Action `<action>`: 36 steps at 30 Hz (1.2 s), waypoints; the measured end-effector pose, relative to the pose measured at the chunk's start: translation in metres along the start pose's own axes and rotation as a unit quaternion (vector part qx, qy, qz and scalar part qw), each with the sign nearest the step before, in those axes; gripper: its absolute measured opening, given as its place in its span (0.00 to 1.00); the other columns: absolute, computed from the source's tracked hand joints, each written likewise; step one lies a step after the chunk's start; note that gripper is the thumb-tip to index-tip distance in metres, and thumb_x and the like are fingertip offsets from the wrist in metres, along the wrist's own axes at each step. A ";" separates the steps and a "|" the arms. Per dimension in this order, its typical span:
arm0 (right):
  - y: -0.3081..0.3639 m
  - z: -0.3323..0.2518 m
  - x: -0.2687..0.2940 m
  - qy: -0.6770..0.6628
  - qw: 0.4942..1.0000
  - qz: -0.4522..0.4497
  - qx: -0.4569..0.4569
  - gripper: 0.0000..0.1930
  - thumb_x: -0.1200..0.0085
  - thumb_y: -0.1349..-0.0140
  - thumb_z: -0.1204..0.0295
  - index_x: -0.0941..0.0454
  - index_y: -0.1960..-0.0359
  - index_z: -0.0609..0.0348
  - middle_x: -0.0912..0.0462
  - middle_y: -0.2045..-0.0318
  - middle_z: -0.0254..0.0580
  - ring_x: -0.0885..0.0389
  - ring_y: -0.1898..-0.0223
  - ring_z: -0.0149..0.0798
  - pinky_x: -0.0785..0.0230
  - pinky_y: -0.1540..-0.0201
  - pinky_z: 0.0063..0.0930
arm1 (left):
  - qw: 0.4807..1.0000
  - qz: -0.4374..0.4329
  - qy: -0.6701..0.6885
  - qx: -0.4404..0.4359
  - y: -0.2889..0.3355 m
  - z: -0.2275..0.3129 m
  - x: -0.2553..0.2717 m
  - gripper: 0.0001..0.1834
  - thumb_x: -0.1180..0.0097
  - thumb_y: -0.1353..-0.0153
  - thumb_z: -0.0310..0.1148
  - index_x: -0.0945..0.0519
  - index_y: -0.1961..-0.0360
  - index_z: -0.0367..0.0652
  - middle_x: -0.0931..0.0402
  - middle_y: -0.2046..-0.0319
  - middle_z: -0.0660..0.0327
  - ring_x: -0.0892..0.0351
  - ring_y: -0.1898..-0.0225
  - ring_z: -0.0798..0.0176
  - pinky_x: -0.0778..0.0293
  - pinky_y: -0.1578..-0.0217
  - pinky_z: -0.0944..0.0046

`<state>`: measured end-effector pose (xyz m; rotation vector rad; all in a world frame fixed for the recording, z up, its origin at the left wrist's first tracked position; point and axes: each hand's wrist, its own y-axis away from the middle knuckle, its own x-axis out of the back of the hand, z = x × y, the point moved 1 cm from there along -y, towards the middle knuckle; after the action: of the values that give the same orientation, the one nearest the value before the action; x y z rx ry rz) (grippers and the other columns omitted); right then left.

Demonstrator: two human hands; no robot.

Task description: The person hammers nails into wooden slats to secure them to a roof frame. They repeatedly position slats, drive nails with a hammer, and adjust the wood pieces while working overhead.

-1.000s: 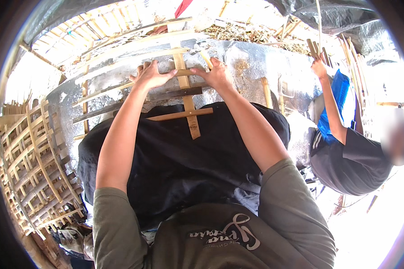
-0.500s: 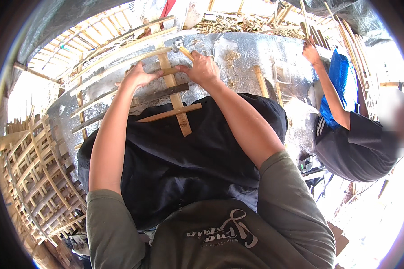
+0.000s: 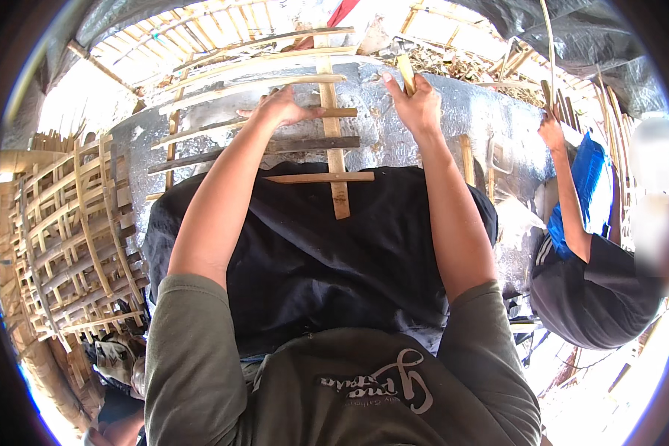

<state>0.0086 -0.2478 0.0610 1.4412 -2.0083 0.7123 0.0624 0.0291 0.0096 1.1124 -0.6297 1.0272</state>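
Observation:
A ladder-like frame of bamboo slats crosses an upright bamboo strip [image 3: 340,201] in front of me, its near end over my dark-covered lap. My left hand [image 3: 281,110] is closed on one bamboo slat [image 3: 340,113], thumb along it close to the upright strip. To the right of the frame, my right hand [image 3: 419,104] is raised with a hammer [image 3: 406,73] in its grip. The hammer's yellowish handle points away from me and its metal head is hard to see against the bright background. A dark slat [image 3: 320,144] lies nearer me than the held one.
A silvery sheet [image 3: 383,149] covers the surface beneath the frame. Woven bamboo panels [image 3: 74,238] stand at left. On the right, a co-worker [image 3: 595,290] in dark clothes holds a thin strip beside a blue bag [image 3: 583,186]. Shavings [image 3: 453,67] lie at the back.
My right hand has lifted the hammer away from the slat and moved right. My left hand stays at the slat. The whole view has shifted, so the frame appears farther right.

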 end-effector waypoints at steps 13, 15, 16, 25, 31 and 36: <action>-0.028 0.064 0.114 0.181 0.968 -0.169 0.050 0.19 0.49 0.28 0.56 0.24 0.44 0.55 0.15 0.58 0.55 0.16 0.54 0.57 0.26 0.49 0.49 | 0.999 -0.035 -0.011 -0.011 -0.001 -0.002 0.004 0.68 0.31 0.58 0.73 0.41 0.27 0.35 0.38 0.29 0.42 0.40 0.27 0.43 0.42 0.28 0.49; -0.011 0.092 0.112 0.219 0.945 -0.244 0.012 0.15 0.50 0.28 0.59 0.24 0.49 0.56 0.15 0.59 0.56 0.16 0.56 0.60 0.26 0.51 0.53 | 0.999 -0.028 0.019 0.017 -0.004 -0.014 0.002 0.69 0.30 0.59 0.73 0.42 0.26 0.35 0.39 0.28 0.43 0.40 0.27 0.45 0.43 0.27 0.49; 0.005 0.104 0.113 0.222 0.945 -0.240 0.004 0.15 0.48 0.29 0.59 0.24 0.51 0.57 0.15 0.60 0.57 0.16 0.56 0.61 0.26 0.51 0.53 | 0.999 -0.024 0.020 0.012 -0.008 -0.017 -0.001 0.69 0.29 0.59 0.73 0.42 0.26 0.35 0.39 0.28 0.43 0.40 0.27 0.45 0.43 0.27 0.48; 0.063 0.210 0.083 0.108 0.974 -0.188 -0.059 0.22 0.38 0.38 0.53 0.18 0.50 0.56 0.14 0.65 0.57 0.14 0.60 0.55 0.25 0.56 0.45 | 0.999 -0.012 0.049 -0.003 -0.010 -0.017 -0.005 0.69 0.27 0.60 0.71 0.41 0.28 0.30 0.38 0.30 0.38 0.38 0.28 0.43 0.40 0.29 0.50; 0.059 0.230 0.067 0.071 0.967 -0.239 -0.044 0.23 0.36 0.40 0.54 0.19 0.48 0.56 0.14 0.63 0.56 0.14 0.59 0.53 0.25 0.55 0.42 | 0.999 -0.009 0.034 0.000 -0.013 -0.019 -0.005 0.68 0.27 0.59 0.70 0.40 0.29 0.29 0.37 0.31 0.36 0.37 0.29 0.43 0.39 0.30 0.50; 0.073 0.223 0.051 0.100 0.961 -0.257 -0.021 0.25 0.37 0.38 0.55 0.21 0.48 0.61 0.14 0.59 0.61 0.16 0.53 0.58 0.26 0.51 0.46 | 0.999 0.000 0.044 -0.007 -0.013 -0.023 -0.005 0.66 0.26 0.58 0.69 0.39 0.29 0.29 0.37 0.31 0.36 0.36 0.29 0.43 0.38 0.31 0.50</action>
<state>-0.1047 -0.4170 -0.0667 1.6936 -1.3995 0.5521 0.0701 0.0480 -0.0077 1.0501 -0.5646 1.0643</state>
